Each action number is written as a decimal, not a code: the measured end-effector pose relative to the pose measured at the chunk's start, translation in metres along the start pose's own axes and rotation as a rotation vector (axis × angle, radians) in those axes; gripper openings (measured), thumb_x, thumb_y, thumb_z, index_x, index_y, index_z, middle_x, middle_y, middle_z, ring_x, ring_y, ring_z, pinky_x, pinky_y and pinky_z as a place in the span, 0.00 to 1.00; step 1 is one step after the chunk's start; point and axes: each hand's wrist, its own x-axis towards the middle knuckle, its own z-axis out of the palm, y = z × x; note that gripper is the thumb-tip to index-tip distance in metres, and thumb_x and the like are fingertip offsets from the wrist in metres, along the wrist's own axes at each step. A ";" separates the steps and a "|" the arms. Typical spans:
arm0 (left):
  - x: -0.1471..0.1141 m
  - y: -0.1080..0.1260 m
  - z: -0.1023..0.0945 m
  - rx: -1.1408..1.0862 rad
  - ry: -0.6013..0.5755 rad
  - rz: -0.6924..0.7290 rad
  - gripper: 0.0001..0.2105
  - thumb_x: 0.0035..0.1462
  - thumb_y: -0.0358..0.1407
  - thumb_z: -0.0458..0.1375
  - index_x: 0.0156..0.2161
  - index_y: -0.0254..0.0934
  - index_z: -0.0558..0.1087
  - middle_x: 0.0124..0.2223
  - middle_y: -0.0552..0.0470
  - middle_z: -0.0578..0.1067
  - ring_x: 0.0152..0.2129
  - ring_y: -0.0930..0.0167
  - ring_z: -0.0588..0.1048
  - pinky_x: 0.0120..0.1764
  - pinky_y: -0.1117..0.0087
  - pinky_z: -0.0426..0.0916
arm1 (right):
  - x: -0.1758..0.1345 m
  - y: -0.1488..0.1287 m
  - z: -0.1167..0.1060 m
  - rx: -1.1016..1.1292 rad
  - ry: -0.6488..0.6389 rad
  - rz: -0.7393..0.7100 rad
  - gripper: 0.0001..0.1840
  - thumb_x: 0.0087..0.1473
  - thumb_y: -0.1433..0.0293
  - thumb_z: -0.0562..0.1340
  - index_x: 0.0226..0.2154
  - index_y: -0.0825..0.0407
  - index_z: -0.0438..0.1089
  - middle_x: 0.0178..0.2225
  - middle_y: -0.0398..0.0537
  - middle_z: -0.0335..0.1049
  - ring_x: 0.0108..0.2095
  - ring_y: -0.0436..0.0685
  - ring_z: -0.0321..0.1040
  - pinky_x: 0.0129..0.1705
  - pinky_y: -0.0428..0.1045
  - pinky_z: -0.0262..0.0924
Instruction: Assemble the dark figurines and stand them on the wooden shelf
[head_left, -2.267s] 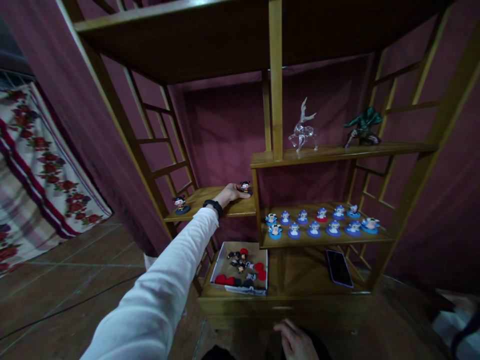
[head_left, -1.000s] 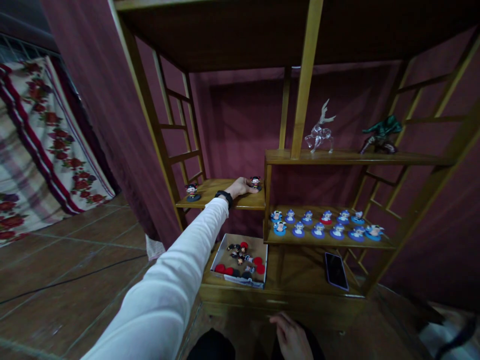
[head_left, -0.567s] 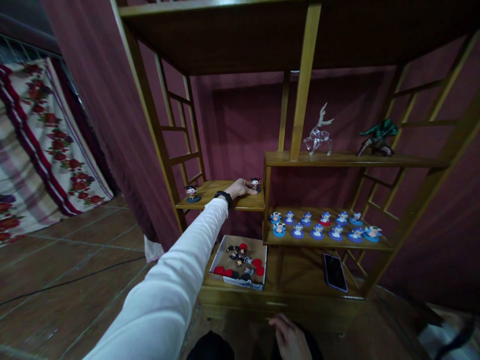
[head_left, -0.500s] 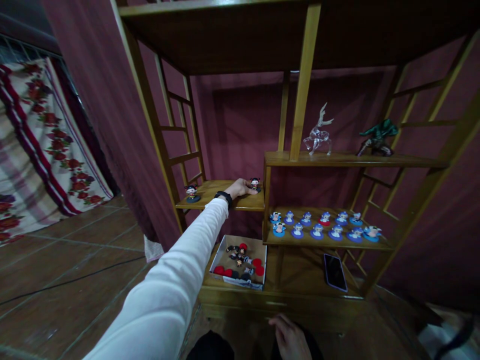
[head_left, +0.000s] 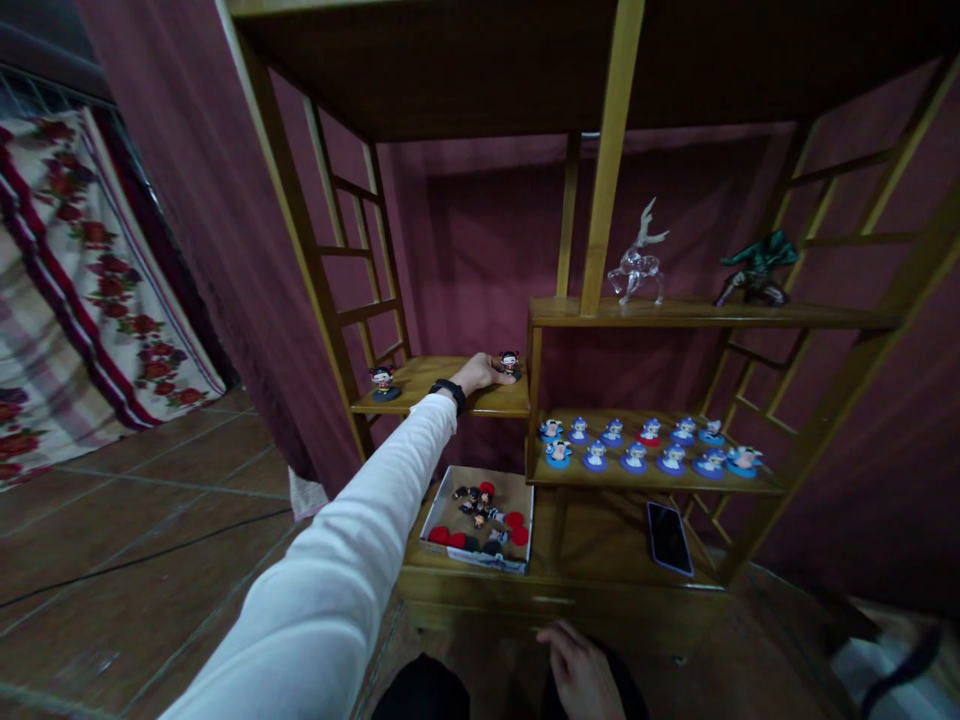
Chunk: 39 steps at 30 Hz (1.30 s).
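Two figures stand on the left shelf [head_left: 427,375], and your left hand [head_left: 480,372] has hold of one: thumb and fingers are bent round the low part of the right figure [head_left: 509,363], which is upright at the shelf's right end, just beside the divider [head_left: 535,370]. Some fingertips are hidden, so you cannot tell how firm that pinch is. Your right hand [head_left: 581,672] lies low by your right knee [head_left: 630,686], loosely curled, with nothing seen in it. The likeliest trouble comes on letting go: if a finger catches the dark base, the figure could tip or slide. Pressed further right, it could knock against the divider; dragged toward you, it could go over the front edge and fall near the box [head_left: 480,560] of loose pieces below. Your sleeve [head_left: 360,510] crosses in front of the shelf too, so a wide swing to the left might sweep the left figure [head_left: 383,382] off. A hard bump to the frame could also upset the rows of small figures [head_left: 634,457] or the thin-legged deer [head_left: 640,266], which looks the easiest to break.
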 end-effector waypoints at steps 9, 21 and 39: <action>0.001 -0.002 0.002 -0.024 0.014 0.007 0.17 0.22 0.35 0.71 0.24 0.30 0.77 0.19 0.55 0.70 0.19 0.73 0.67 0.27 0.72 0.63 | 0.000 -0.004 0.000 -0.030 0.022 -0.014 0.21 0.49 0.81 0.48 0.36 0.46 0.70 0.37 0.40 0.72 0.36 0.48 0.71 0.41 0.41 0.58; -0.001 0.001 0.002 -0.037 -0.010 0.002 0.17 0.23 0.35 0.71 0.26 0.30 0.78 0.20 0.55 0.71 0.19 0.74 0.67 0.28 0.72 0.64 | 0.000 -0.008 -0.003 -0.022 0.032 -0.004 0.21 0.49 0.81 0.49 0.36 0.45 0.71 0.37 0.40 0.72 0.37 0.49 0.71 0.41 0.42 0.59; -0.075 0.022 -0.018 0.200 0.436 0.384 0.21 0.45 0.38 0.63 0.46 0.33 0.72 0.46 0.42 0.74 0.43 0.65 0.72 0.47 0.65 0.65 | -0.003 -0.006 -0.006 0.079 0.019 0.022 0.20 0.51 0.77 0.49 0.39 0.46 0.71 0.41 0.46 0.73 0.40 0.54 0.71 0.45 0.48 0.64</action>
